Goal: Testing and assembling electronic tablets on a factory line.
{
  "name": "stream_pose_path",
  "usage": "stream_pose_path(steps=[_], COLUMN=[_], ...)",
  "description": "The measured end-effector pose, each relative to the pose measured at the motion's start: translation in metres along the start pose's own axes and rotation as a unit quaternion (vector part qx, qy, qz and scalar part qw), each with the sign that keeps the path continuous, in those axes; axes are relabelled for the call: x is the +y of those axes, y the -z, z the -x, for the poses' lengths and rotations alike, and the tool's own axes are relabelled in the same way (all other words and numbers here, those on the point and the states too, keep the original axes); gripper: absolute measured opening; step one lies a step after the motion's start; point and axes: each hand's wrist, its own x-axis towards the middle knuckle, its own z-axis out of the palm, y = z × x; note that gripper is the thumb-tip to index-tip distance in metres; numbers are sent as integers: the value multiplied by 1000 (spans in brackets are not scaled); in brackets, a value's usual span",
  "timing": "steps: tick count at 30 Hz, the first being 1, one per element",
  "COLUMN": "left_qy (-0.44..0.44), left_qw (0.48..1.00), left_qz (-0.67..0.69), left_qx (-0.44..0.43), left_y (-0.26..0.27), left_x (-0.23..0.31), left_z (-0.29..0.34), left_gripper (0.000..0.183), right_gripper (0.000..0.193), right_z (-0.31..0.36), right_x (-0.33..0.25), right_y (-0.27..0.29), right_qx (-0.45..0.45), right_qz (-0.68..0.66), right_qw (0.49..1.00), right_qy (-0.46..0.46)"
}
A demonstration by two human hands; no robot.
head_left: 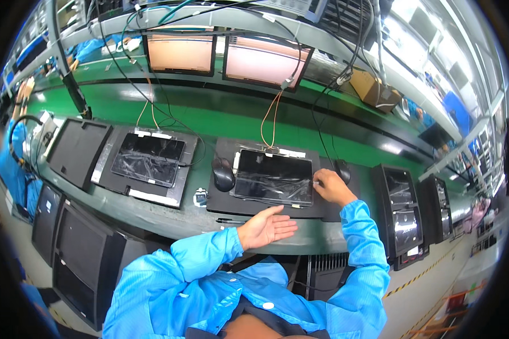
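My left hand (266, 229) is open, palm up and fingers stretched out, just in front of the bench edge. Nothing lies in it. My right hand (332, 186) has its fingers closed together at the right edge of a black, film-covered display panel (274, 178). What those fingers hold, if anything, is hidden. The panel lies flat on a dark foam mat (220, 206), with thin orange wires (271, 118) running up from its top edge. One black mouse (223, 174) sits against the panel's left side; another dark mouse (343, 170) is beyond my right hand.
A second panel (148, 158) lies on a mat to the left, beside an empty black tray (79, 151). Black trays with panels (400, 209) stand at right. Two lit monitors (266, 63) face me behind hanging cables. A pen (232, 221) lies near the edge. A co-worker's blue sleeve (17, 164) shows far left.
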Motion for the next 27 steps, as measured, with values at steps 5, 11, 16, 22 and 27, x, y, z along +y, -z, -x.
stream_pose_path(steps=[5,11,16,22,27], left_qy=[-115,-194,-163,-138,-174], left_qw=[991,974,932,906,917], left_qz=[48,-109,-320,-399,-359], left_qx=[-37,-33,-38,33,29], left_y=[6,-1,48,79,89], left_x=[-3,-19,-8,-12,-15], left_z=[-28,7,81,168,187], left_gripper=[48,25,44,44,56], right_gripper=[24,28,60,73,62], right_z=[33,100,99,23,-5], right_x=[-59,-99,-129,-238,-247], right_y=[36,43,14,-24,-70], right_qx=[8,92,259,60,100], right_qz=[-16,-4,-213,-555,-519], right_qw=[991,962,930,820,847], right_qy=[-130,-255,-148,-130,-55])
